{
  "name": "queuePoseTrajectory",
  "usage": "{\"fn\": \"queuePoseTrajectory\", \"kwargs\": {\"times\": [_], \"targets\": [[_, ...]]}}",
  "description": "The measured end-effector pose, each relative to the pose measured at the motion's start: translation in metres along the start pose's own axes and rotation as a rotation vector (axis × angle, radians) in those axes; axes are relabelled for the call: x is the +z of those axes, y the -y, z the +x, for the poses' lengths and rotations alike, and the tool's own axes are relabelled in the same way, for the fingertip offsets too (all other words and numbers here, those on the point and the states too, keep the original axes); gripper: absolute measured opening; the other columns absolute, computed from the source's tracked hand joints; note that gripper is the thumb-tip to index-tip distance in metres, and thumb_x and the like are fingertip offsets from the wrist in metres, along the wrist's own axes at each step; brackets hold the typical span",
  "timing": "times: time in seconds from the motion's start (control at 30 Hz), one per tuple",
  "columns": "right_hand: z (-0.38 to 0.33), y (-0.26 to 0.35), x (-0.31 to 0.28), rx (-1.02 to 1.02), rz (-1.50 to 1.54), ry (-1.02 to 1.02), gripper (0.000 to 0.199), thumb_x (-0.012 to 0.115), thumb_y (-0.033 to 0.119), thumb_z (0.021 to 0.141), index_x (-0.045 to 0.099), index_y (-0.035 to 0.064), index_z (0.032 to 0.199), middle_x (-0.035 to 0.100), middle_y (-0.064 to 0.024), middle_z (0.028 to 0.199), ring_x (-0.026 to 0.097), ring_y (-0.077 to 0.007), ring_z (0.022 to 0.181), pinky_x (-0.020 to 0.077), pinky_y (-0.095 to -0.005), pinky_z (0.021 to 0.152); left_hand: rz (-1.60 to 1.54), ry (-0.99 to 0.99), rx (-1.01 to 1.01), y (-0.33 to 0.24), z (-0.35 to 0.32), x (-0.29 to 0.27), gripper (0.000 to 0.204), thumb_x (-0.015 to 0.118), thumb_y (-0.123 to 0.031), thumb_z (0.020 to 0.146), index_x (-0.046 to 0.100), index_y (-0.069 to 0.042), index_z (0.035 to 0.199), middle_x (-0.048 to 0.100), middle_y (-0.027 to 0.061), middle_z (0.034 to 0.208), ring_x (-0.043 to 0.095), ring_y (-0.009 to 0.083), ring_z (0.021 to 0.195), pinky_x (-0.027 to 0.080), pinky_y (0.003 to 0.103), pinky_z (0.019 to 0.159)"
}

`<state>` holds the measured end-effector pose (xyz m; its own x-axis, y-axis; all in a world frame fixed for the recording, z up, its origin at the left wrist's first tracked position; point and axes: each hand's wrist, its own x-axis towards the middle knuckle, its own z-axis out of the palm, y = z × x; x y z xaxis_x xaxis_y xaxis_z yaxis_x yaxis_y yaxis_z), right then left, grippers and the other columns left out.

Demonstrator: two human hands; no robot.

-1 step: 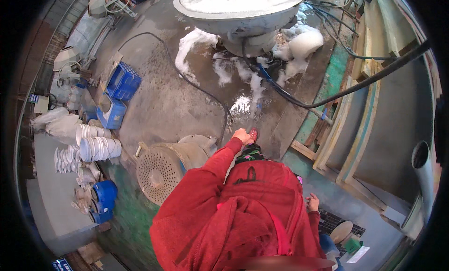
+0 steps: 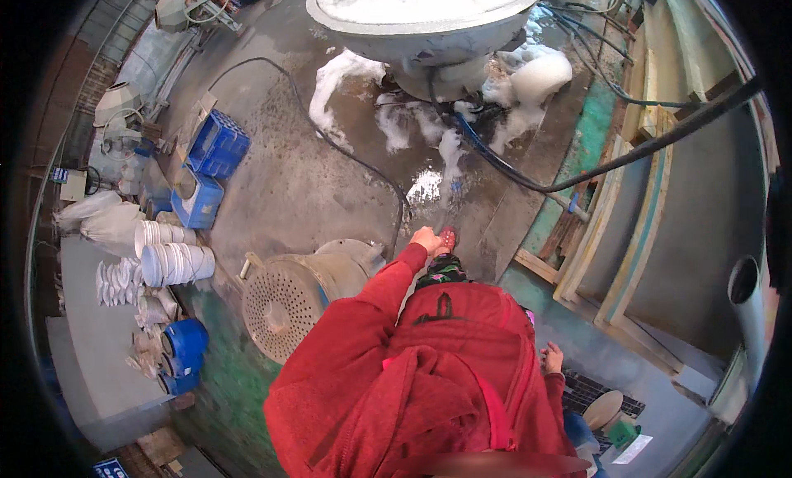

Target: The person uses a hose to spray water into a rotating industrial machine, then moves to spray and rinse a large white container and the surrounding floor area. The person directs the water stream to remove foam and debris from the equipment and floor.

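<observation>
My left hand (image 2: 427, 240) is stretched forward in a red sleeve, its fingers curled closed. Whatever they may hold is hidden from above. In the picture it borders on my red shoe (image 2: 447, 240). At my right side hangs my right hand (image 2: 552, 359), fingers apart and nothing in it. Ahead stands a large round pale tub (image 2: 421, 42) full of white foam (image 2: 346, 1). A drum with a perforated round end (image 2: 280, 307) lies to the left of my arm.
Foam (image 2: 337, 86) and water spread over the floor below the tub. A thin hose (image 2: 297, 98) curves across the floor; a thick black hose (image 2: 610, 162) crosses at right. Blue crates (image 2: 217, 144), stacked white buckets (image 2: 177, 264) and blue drums (image 2: 185, 347) line the left. Wood-framed troughs (image 2: 631, 230) stand right.
</observation>
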<state>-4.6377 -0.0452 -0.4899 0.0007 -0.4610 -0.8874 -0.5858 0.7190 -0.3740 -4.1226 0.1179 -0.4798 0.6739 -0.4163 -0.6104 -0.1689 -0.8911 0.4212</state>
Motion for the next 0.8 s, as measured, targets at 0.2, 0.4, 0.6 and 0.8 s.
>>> {"fn": "queuePoseTrajectory", "kwargs": {"times": [0.2,0.4,0.6,0.8], "targets": [[0.017,0.038,0.065,0.074,-0.267,0.066,0.043,0.040,0.012,0.082,0.042,0.0134,0.125,0.057,-0.0080,0.086,0.051,-0.0200,0.057,0.0495,-0.0385,0.044,-0.384,-0.278,-0.012,0.043,0.034,-0.015,0.020,0.056,-0.018,0.071,0.063,-0.005,0.085,0.058,0.0113,0.056,0.056,0.0206,0.042,0.047,0.034,0.045],[0.046,0.143,0.122,-0.124,-0.130,0.091,0.042,0.041,0.017,0.082,0.044,0.0140,0.124,0.057,-0.0065,0.086,0.051,-0.0194,0.059,0.0486,-0.0357,0.045,-0.752,-0.003,-0.206,0.047,0.047,-0.089,0.009,0.054,-0.007,0.069,0.061,-0.007,0.075,0.047,0.0026,0.049,0.042,0.0130,0.036,0.033,0.031,0.032],[0.025,0.249,0.170,-0.475,-0.123,0.168,0.042,0.045,0.021,0.084,0.043,0.0136,0.125,0.055,-0.0031,0.089,0.050,-0.0162,0.062,0.0495,-0.0316,0.044,-0.353,0.291,-0.075,0.020,0.057,-0.136,0.008,0.054,-0.009,0.071,0.060,-0.004,0.074,0.046,0.0028,0.047,0.041,0.0133,0.034,0.031,0.031,0.032],[0.019,0.203,0.159,-0.303,-0.136,0.093,0.043,0.044,0.016,0.082,0.045,0.0127,0.124,0.057,-0.0053,0.090,0.050,-0.0164,0.061,0.0496,-0.0322,0.044,-0.502,0.200,0.033,-0.025,0.084,-0.114,0.014,0.053,-0.012,0.069,0.064,-0.004,0.068,0.058,0.0110,0.053,0.060,0.0221,0.050,0.048,0.033,0.052]]}}
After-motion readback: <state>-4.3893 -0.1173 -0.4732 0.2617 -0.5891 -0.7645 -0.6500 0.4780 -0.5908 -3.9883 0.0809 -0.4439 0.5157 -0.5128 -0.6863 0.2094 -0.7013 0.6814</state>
